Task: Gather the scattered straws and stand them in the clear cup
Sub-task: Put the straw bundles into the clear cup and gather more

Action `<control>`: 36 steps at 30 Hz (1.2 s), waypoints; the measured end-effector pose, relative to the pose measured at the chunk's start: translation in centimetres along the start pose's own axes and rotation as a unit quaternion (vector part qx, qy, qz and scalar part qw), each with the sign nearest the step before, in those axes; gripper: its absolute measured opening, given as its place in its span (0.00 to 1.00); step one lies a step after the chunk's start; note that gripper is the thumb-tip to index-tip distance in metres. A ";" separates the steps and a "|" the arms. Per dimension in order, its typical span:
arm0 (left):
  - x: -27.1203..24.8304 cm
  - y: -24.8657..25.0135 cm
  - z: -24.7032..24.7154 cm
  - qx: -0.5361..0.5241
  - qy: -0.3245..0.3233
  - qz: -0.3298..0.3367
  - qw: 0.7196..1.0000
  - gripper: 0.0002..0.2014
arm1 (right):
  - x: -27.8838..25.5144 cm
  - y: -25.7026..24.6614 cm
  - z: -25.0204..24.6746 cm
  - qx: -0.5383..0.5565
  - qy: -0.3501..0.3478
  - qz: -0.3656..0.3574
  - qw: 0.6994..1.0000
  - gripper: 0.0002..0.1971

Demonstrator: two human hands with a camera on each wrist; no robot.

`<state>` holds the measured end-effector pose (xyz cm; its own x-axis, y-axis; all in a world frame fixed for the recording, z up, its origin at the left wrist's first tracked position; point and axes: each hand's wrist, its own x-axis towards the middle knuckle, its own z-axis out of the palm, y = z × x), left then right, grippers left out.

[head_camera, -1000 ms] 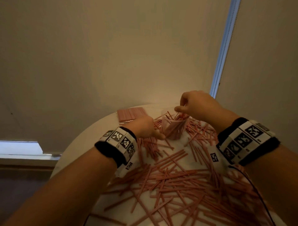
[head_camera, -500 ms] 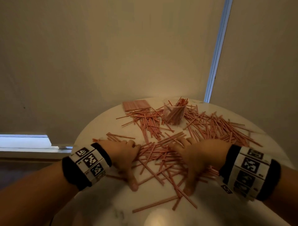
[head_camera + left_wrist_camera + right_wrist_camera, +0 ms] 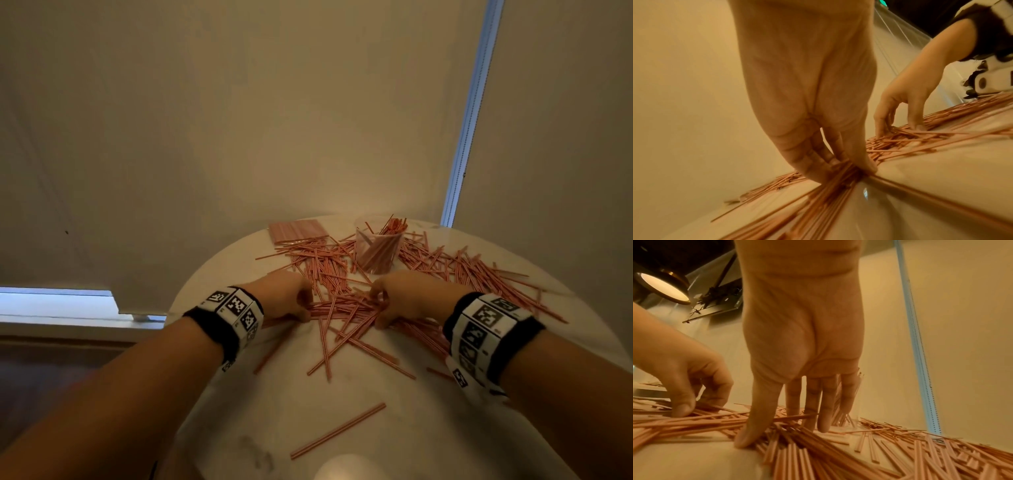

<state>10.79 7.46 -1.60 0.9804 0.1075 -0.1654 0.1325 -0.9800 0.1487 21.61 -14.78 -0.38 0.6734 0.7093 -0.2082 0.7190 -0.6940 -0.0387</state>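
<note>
Thin pink straws (image 3: 455, 270) lie scattered over a round white table (image 3: 342, 404). At the back stands the clear cup (image 3: 378, 248) with several straws leaning in it. Both hands are down on the pile in front of the cup. My left hand (image 3: 306, 308) pinches one end of a bundle of straws (image 3: 342, 306) between thumb and fingers (image 3: 867, 164). My right hand (image 3: 378, 311) grips the other end. In the right wrist view its thumb (image 3: 745, 439) and fingers straddle the straws (image 3: 789, 449), with the cup (image 3: 856, 402) just behind.
A flat pink packet of straws (image 3: 297, 230) lies at the table's back left. One loose straw (image 3: 337, 431) sits alone near the front edge. Pale blinds hang behind the table, with a blue strip (image 3: 469, 113) at right. A lamp (image 3: 663, 287) shines overhead.
One second ago both hands were at the cup. They came back to the near pile, lay flat on it, and have now drawn together and closed on a bundle.
</note>
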 end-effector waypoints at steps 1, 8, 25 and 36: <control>0.2 0.1 0.1 0.006 0.000 0.000 1.000 0.16 | 0.1 -0.1 0.0 -0.004 -0.003 0.001 1.000 0.34; 0.7 0.6 -0.2 0.046 -0.008 -0.004 0.999 0.15 | 0.2 0.1 -0.1 -0.038 0.013 -0.011 0.999 0.13; 1.0 1.1 -1.8 -0.347 0.054 -0.064 0.934 0.09 | -0.3 1.3 -1.7 0.087 0.018 0.005 0.996 0.08; 3.6 3.4 -1.2 -0.527 0.143 -0.126 0.828 0.16 | -0.6 2.5 -3.9 0.271 0.078 0.028 0.959 0.04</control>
<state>14.92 4.68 -0.47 0.8763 0.4699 -0.1062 0.2448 -0.2445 0.9382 23.67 -16.40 3.49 0.7563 0.6495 -0.0787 0.5142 -0.6645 -0.5422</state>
